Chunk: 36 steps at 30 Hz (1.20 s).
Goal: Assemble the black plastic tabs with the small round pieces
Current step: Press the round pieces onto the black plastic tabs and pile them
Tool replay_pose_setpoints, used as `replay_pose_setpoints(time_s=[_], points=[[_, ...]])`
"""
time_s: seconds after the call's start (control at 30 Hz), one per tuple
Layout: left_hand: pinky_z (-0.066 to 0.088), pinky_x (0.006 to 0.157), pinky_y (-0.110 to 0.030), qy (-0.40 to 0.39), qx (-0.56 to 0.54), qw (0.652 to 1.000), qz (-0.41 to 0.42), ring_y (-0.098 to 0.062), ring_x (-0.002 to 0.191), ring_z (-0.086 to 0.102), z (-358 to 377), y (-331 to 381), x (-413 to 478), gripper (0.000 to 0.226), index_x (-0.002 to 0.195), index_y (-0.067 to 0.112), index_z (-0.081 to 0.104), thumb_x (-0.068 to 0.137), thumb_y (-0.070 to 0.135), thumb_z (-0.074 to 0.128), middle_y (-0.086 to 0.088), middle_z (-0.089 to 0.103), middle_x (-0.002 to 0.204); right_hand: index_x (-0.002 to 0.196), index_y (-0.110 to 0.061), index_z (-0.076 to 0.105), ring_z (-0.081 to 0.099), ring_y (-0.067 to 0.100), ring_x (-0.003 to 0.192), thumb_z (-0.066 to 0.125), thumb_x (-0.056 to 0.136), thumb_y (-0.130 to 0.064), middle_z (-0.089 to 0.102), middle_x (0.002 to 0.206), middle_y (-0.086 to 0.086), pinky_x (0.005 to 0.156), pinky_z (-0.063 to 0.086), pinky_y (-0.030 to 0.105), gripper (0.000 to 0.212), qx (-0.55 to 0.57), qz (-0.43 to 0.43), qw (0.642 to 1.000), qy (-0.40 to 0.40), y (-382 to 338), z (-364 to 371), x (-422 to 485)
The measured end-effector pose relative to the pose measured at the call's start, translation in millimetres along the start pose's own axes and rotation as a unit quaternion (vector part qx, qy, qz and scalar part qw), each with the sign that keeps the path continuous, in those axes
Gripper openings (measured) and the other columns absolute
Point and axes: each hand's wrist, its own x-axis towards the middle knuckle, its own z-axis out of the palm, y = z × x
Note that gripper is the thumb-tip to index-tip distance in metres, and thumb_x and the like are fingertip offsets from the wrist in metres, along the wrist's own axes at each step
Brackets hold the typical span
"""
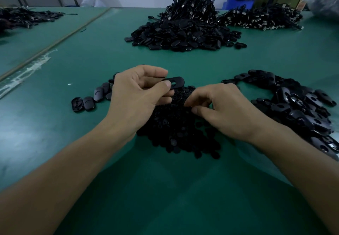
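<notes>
Our left hand [137, 95] pinches one black tab [176, 82] between thumb and forefinger. The tab juts out to the right past the fingertips, held just above the green worktop [165, 189]. It is a smooth, glossy oblong with rounded ends and an oval slot. Our right hand [227, 110] curls its fingers down into the heap of small round pieces [176, 133], matte and button-like, lying mid-worktop toward the near edge; we cannot tell whether it grips one. More tabs [302, 110] lie heaped and shiny along the right edge. A short row of rounded black shells [91, 100] lies left of the left hand. A larger black heap [183, 34] sits toward the far edge.
</notes>
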Motion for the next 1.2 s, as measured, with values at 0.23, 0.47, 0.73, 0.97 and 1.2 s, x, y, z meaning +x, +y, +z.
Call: replay_pose_setpoints(time_s=[0.23, 0.47, 0.73, 0.97, 1.2], points=[[0.059, 0.065, -0.024, 0.000, 0.009, 1.000, 0.001, -0.019, 0.074, 0.076, -0.5, -1.2, 1.2, 0.016, 0.099, 0.011, 0.069, 0.089, -0.001, 0.071, -0.004, 0.075, 0.075, 0.107, -0.021, 0.073, 0.064, -0.004, 0.076, 0.057, 0.096, -0.003, 0.059, 0.083, -0.024, 0.072, 0.043, 0.003, 0.026, 0.006, -0.027, 0.997, 0.075, -5.0, -0.2, 0.2], [0.060, 0.063, -0.023, -0.009, 0.045, 0.999, 0.027, -0.017, 0.073, 0.076, 1.7, -2.2, -1.3, 0.015, 0.098, 0.011, 0.069, 0.088, -0.001, 0.071, -0.004, 0.074, 0.078, 0.090, -0.028, 0.074, 0.070, 0.007, 0.077, 0.070, 0.082, -0.001, 0.072, 0.079, -0.010, 0.076, 0.059, 0.027, 0.028, 0.126, -0.009, 0.987, 0.101, -6.1, 2.6, -0.5], [0.060, 0.064, -0.026, -0.017, 0.090, 0.994, 0.065, -0.017, 0.073, 0.075, 4.0, -4.2, -1.6, 0.021, 0.087, 0.018, 0.071, 0.087, -0.002, 0.072, -0.003, 0.075, 0.077, 0.090, -0.029, 0.072, 0.067, 0.008, 0.070, 0.071, 0.077, -0.002, 0.070, 0.077, -0.007, 0.068, 0.057, 0.024, 0.030, 0.147, 0.017, 0.983, 0.105, -7.2, 2.5, 0.4], [0.062, 0.066, -0.032, -0.002, 0.101, 0.993, 0.067, -0.019, 0.073, 0.076, 2.4, -5.7, 0.3, 0.021, 0.086, 0.021, 0.072, 0.086, 0.001, 0.073, -0.003, 0.076, 0.078, 0.090, -0.037, 0.068, 0.067, 0.002, 0.070, 0.072, 0.079, -0.001, 0.068, 0.088, -0.010, 0.064, 0.049, 0.013, 0.038, 0.144, 0.032, 0.983, 0.105, -8.9, 1.1, 0.7], [0.062, 0.068, -0.033, -0.002, 0.101, 0.993, 0.067, -0.019, 0.073, 0.076, 1.7, -7.0, 0.6, 0.019, 0.087, 0.022, 0.072, 0.084, 0.004, 0.075, -0.002, 0.077, 0.079, 0.087, -0.030, 0.072, 0.067, 0.007, 0.074, 0.078, 0.080, -0.006, 0.070, 0.080, -0.009, 0.076, 0.056, 0.026, 0.026, 0.180, 0.052, 0.977, 0.096, -7.4, 1.7, 3.0]])
